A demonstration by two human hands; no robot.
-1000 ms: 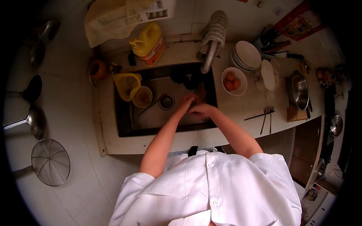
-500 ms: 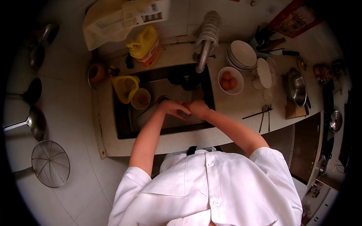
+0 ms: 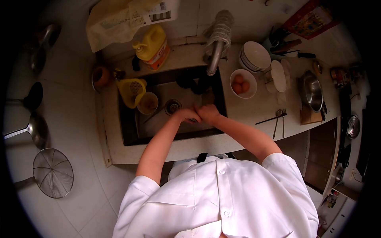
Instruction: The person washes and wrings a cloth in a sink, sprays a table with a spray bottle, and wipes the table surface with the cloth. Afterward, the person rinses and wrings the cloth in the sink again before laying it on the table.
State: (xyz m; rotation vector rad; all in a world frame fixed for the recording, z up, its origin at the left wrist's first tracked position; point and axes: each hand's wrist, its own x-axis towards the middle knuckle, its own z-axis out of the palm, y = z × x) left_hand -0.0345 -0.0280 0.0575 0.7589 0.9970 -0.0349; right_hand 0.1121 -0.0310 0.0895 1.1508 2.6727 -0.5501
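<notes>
Over the sink [image 3: 131, 141], my left hand [image 3: 185, 115] and my right hand [image 3: 209, 114] meet, fingers curled in against each other. A small dark patch shows under the left fingers, but what they hold is too hidden to name. My right hand is closed in a fist-like grip, its contents out of sight. Just beyond my left hand lies the round drain [image 3: 173, 106]. Farther left in the sink are a bowl [image 3: 148, 103] with something brownish in it and a yellow strainer basket [image 3: 131, 93].
The wrapped faucet [image 3: 216, 55] reaches over the sink's back edge. On the right counter stand a white bowl [image 3: 243, 94] of brown eggs [image 3: 238, 88], stacked white plates [image 3: 257, 55], spoons [image 3: 276, 129] and a steel basin [image 3: 312, 92]. A yellow jug [image 3: 152, 45] stands behind.
My hands have drawn slightly toward me, and the drain beyond my left hand shows more fully. They stay together.
</notes>
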